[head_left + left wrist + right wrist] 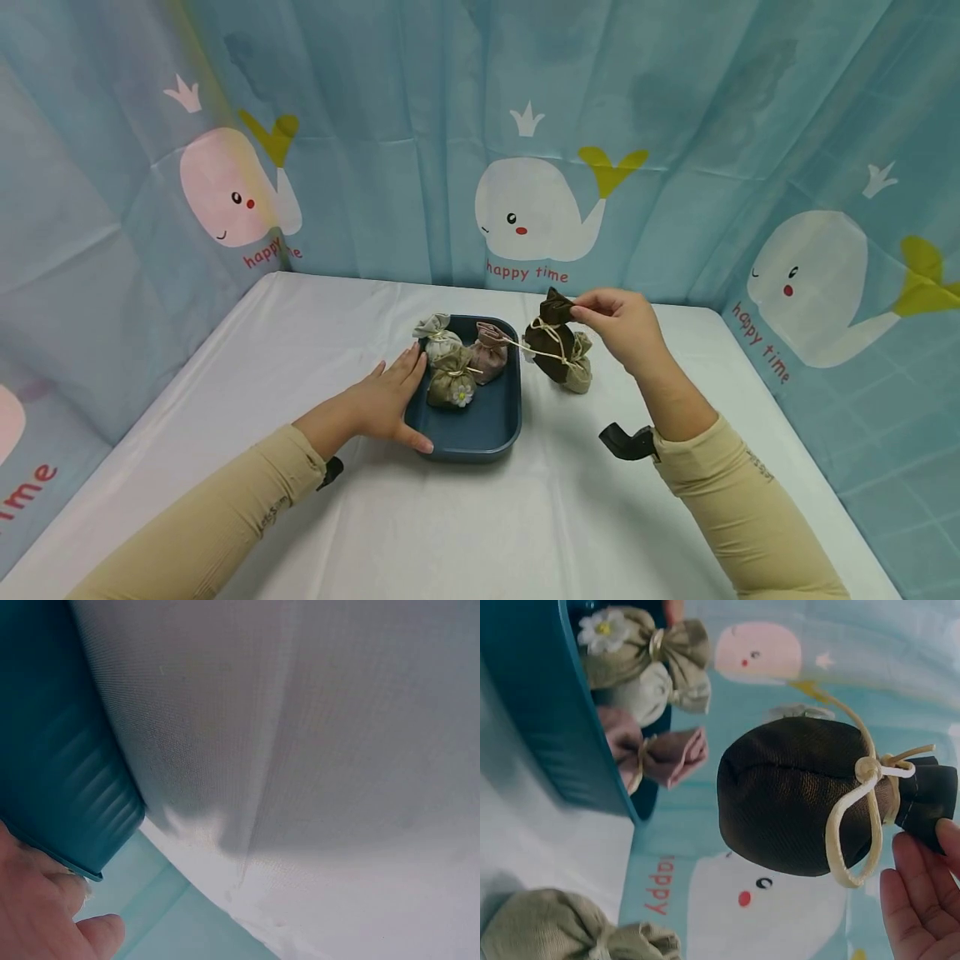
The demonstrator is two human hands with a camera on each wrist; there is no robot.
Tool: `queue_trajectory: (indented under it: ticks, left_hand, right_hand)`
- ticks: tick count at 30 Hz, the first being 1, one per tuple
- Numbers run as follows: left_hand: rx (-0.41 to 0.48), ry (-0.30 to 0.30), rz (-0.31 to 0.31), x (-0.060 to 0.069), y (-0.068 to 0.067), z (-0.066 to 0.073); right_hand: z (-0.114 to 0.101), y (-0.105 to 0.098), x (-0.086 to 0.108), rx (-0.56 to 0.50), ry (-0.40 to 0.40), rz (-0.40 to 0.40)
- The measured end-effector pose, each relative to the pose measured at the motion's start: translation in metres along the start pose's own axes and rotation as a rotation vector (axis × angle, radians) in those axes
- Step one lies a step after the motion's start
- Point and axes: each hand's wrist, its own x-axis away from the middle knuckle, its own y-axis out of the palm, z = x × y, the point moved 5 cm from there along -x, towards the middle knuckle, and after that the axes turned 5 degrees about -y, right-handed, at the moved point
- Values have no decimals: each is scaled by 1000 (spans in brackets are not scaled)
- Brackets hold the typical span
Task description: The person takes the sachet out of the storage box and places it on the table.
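My right hand [622,327] pinches the gathered top of a dark brown drawstring pouch [551,340], which hangs in the air right of a blue tray [468,437]. In the right wrist view the brown pouch [795,795] shows its cream cord loop. Spread flat, my left hand [386,400] rests along the tray's left rim, thumb at the near corner. Inside the tray sit a pale grey pouch [441,337], an olive pouch [450,383] with a white flower, and a mauve pouch [491,357]. Behind the brown pouch, a light green pouch [580,371] stands on the table, partly hidden.
A white cloth [420,533] covers the table. Blue curtains [420,208] with printed whales close off the back and both sides. Black camera mounts [628,442] stick out from the wrists.
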Motion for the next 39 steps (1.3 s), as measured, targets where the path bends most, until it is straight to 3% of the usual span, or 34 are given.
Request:
queue_trajectory:
  ticks: [13,25,39]
  left_hand:
    - [6,-19,-19,0,-1,0]
    - [6,-14,-15,0,0,0]
    - [1,-17,-14,-1,-1,0]
  right_hand:
    - [20,-29,-4,39,48,96]
    - [61,-48,-10,76,147,184]
    - [100,-61,-7,96,236,204]
